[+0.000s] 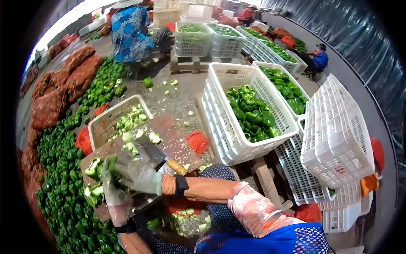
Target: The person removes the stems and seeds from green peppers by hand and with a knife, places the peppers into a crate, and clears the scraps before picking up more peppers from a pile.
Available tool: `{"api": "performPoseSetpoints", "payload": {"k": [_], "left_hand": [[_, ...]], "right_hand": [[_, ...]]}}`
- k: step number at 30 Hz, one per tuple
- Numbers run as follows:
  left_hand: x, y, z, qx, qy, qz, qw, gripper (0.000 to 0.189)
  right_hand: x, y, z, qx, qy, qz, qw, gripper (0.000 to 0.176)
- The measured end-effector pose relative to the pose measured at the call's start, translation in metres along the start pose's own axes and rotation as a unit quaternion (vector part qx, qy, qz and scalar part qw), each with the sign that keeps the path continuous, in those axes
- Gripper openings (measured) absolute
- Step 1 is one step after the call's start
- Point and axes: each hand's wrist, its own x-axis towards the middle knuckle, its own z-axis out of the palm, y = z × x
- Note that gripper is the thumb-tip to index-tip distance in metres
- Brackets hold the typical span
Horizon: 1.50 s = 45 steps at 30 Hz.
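Board's (171, 131) left corner: I can't tell how closed left hand (113, 186) or right hand (141, 174) is, or on what; pepper (93, 170) seems light, crisp, slick, best cupped by its sides

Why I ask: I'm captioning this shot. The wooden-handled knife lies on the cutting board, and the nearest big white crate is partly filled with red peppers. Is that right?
Not quite: the peppers in the nearest big white crate are green, not red, as the head view shows. The wooden-handled knife does lie on the cutting board.
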Motion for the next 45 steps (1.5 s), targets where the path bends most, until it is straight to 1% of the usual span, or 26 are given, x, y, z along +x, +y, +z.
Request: {"api": "performPoseSetpoints", "payload": {"k": [1, 2, 4, 8, 12, 14, 17, 19, 20, 21, 23, 24, 26, 27, 30, 31, 32, 33, 34, 35, 37, 39, 41, 42, 44, 45], "left_hand": [[0.002, -0.003, -0.008, -0.017, -0.017, 0.005, 1.000, 0.060], [0.004, -0.004, -0.014, -0.023, 0.011, 0.002, 1.000, 0.059], [0.002, -0.004, -0.017, -0.041, 0.001, -0.018, 0.999, 0.058], [-0.011, 0.001, -0.004, 0.019, -0.012, 0.000, 1.000, 0.060], [-0.024, 0.014, 0.011, -0.021, -0.007, -0.054, 0.998, 0.062], [-0.022, 0.011, 0.018, 0.003, 0.014, -0.019, 1.000, 0.060], [-0.011, 0.009, 0.007, 0.046, 0.037, 0.007, 0.998, 0.054], [-0.008, 0.011, -0.006, 0.060, 0.056, 0.011, 0.997, 0.052], [-0.005, 0.016, -0.015, 0.068, 0.038, -0.022, 0.997, 0.051], [-0.002, 0.006, -0.035, 0.016, 0.080, -0.035, 0.996, 0.050], [0.000, 0.007, -0.039, 0.089, 0.120, -0.033, 0.988, 0.048], [-0.001, 0.005, -0.040, 0.095, 0.094, -0.024, 0.991, 0.048], [-0.004, 0.001, -0.041, 0.105, 0.040, -0.007, 0.994, 0.048], [-0.003, -0.001, -0.045, 0.065, 0.055, -0.030, 0.996, 0.048], [-0.007, -0.018, -0.077, -0.024, 0.100, -0.088, 0.991, 0.053], [-0.010, -0.033, -0.106, -0.034, 0.112, -0.097, 0.988, 0.056], [0.001, -0.016, -0.066, -0.003, 0.121, -0.193, 0.974, 0.054], [-0.011, 0.014, 0.009, 0.045, 0.144, -0.198, 0.969, 0.059], [-0.018, 0.026, 0.040, 0.159, 0.165, -0.158, 0.960, 0.067], [-0.022, 0.038, 0.061, 0.155, 0.205, -0.169, 0.951, 0.063], [-0.021, 0.026, 0.041, 0.192, 0.112, -0.099, 0.970, 0.053], [-0.016, 0.022, 0.031, 0.237, 0.057, -0.072, 0.967, 0.043], [-0.011, 0.018, 0.029, 0.229, 0.095, -0.086, 0.965, 0.032], [-0.012, 0.018, 0.029, 0.270, 0.087, -0.059, 0.957, 0.031], [-0.015, 0.020, 0.027, 0.334, 0.061, 0.016, 0.940, 0.031], [-0.014, 0.028, 0.022, 0.191, 0.089, -0.025, 0.977, 0.036]], "right_hand": [[0.000, -0.008, -0.004, 0.064, 0.019, -0.009, 0.998, 0.050], [-0.001, -0.003, 0.008, 0.065, 0.046, -0.028, 0.996, 0.050], [0.000, 0.013, 0.040, 0.054, 0.108, -0.063, 0.991, 0.051], [-0.002, 0.005, 0.037, 0.153, 0.010, 0.088, 0.984, 0.055], [0.016, 0.024, 0.056, 0.269, 0.044, 0.095, 0.957, 0.057], [0.019, 0.030, 0.065, 0.320, 0.055, 0.122, 0.938, 0.059], [0.025, 0.042, 0.083, 0.297, 0.067, 0.111, 0.946, 0.063], [0.014, 0.016, 0.054, 0.252, 0.020, 0.103, 0.962, 0.067], [0.009, 0.004, 0.041, 0.291, 0.011, 0.063, 0.955, 0.071], [0.010, 0.002, 0.039, 0.293, 0.005, 0.049, 0.955, 0.073], [0.010, 0.001, 0.040, 0.300, -0.005, 0.021, 0.954, 0.076], [0.011, 0.004, 0.045, 0.292, 0.010, 0.007, 0.956, 0.079], [0.015, 0.014, 0.060, 0.243, -0.016, 0.034, 0.969, 0.080], [0.016, 0.017, 0.063, 0.218, -0.030, 0.046, 0.974, 0.081], [0.012, -0.003, 0.028, 0.267, 0.043, 0.063, 0.961, 0.077], [0.011, 0.003, 0.029, 0.276, -0.006, 0.099, 0.956, 0.074], [0.010, -0.002, 0.015, 0.282, -0.057, 0.136, 0.948, 0.071], [0.008, -0.008, 0.002, 0.282, -0.107, 0.171, 0.938, 0.068], [0.007, -0.007, -0.010, 0.296, -0.145, 0.179, 0.927, 0.063], [0.008, -0.024, -0.032, 0.247, -0.181, 0.207, 0.929, 0.057], [0.001, 0.010, -0.008, 0.230, -0.093, 0.063, 0.967, 0.044], [0.002, 0.007, -0.017, 0.199, -0.124, 0.092, 0.968, 0.039], [0.000, 0.016, -0.008, 0.044, -0.092, -0.005, 0.995, 0.034], [0.004, 0.013, -0.005, -0.006, -0.091, 0.065, 0.994, 0.028], [0.002, 0.002, 0.001, -0.091, -0.208, 0.063, 0.972, 0.025], [0.005, -0.001, 0.003, -0.136, -0.263, 0.058, 0.953, 0.024]]}}
